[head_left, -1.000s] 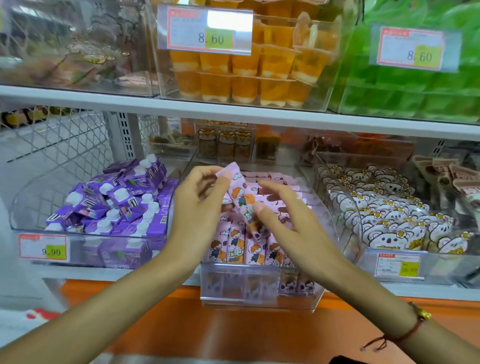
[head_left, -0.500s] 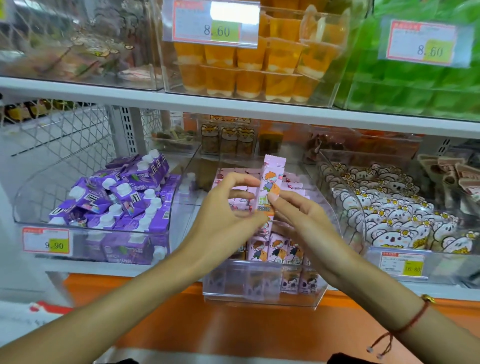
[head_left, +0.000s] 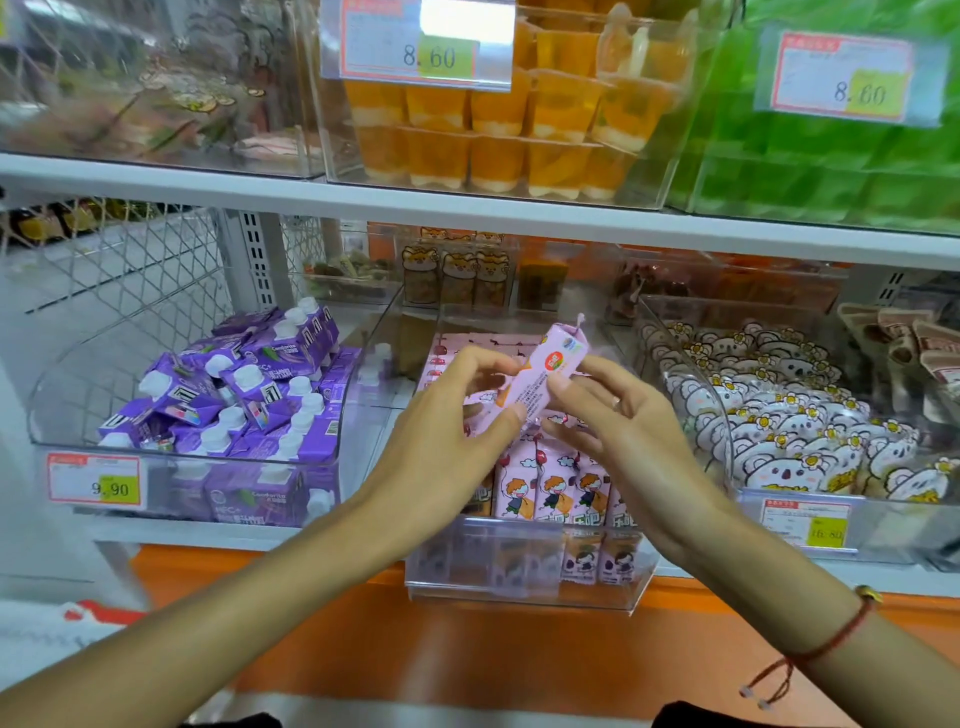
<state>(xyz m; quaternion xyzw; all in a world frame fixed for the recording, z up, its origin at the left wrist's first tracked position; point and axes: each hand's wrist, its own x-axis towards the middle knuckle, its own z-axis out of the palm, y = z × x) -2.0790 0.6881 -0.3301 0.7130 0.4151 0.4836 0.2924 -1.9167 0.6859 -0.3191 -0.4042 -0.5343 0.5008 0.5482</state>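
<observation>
Both forearms are bare, and a red cord bracelet with a gold bead sits just behind the right hand.

Glossy pink carton; clear, smooth plastic bin.

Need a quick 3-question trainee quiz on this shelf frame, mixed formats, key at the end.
1. True or false: both the left hand and the right hand pinch the pink packet.
2. Relative to the clear bin of matching packets, the held packet is: A) lying inside it, B) lifted above it, C) beneath it.
3. Fill in: the price tag under the purple cartons reads ____.

Key: 1 true; 2 B; 3 9.90
</observation>
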